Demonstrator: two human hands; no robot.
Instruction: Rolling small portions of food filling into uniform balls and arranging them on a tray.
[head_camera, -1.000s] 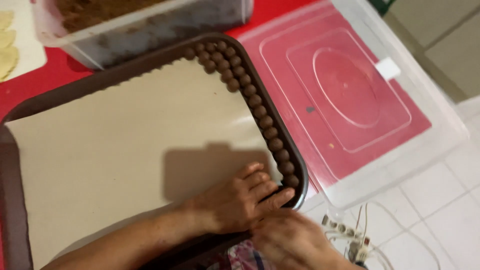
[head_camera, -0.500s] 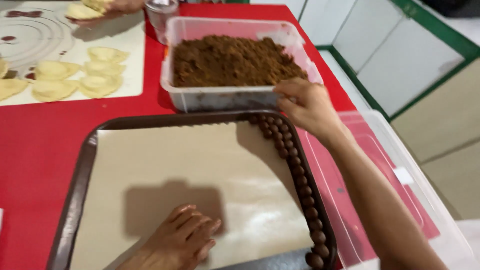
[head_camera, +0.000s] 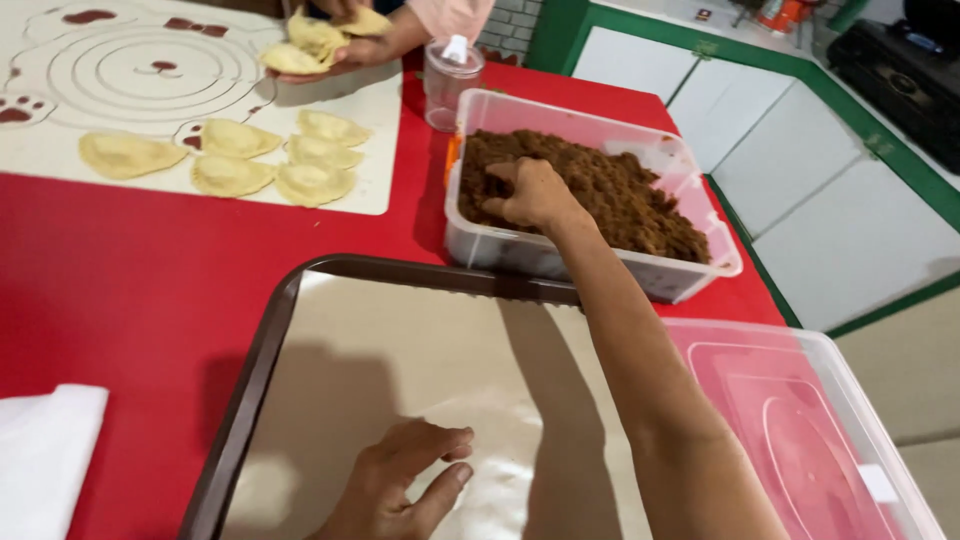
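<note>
The right hand (head_camera: 528, 192) reaches across into the clear rectangular plastic tub (head_camera: 700, 215) of crumbly brown mixture (head_camera: 610, 195), its fingers curled down into the heap near the tub's left end, apparently gathering a pinch; how much it holds is hidden by the knuckles. The tub stands on the red worktop (head_camera: 120, 270) just beyond the far rim of the dark brown baking tray (head_camera: 262, 345), close enough that the arm spans the tray's right half to get to it.

The left hand (head_camera: 400, 485) lies flat, palm down with fingers loosely spread, on the beige parchment sheet (head_camera: 400, 350) that lines the tray; it holds nothing and seems to be there to keep the paper from shifting. The mixture is therefore well apart from the left hand, at the far side of the tray, and under the fingertips of the right.

To the right of the tray a clear plastic lid (head_camera: 800, 420) rests on the worktop's edge, the red showing through it. At the far left a cream silicone pastry mat (head_camera: 150, 90) with printed rings carries several folded pale dough pockets (head_camera: 260, 165), and another person's hand (head_camera: 335, 45) holds more dough at its far edge. A small clear plastic bottle (head_camera: 452, 80) stands behind the tub, and a white cloth (head_camera: 45, 450) lies at the near left.
</note>
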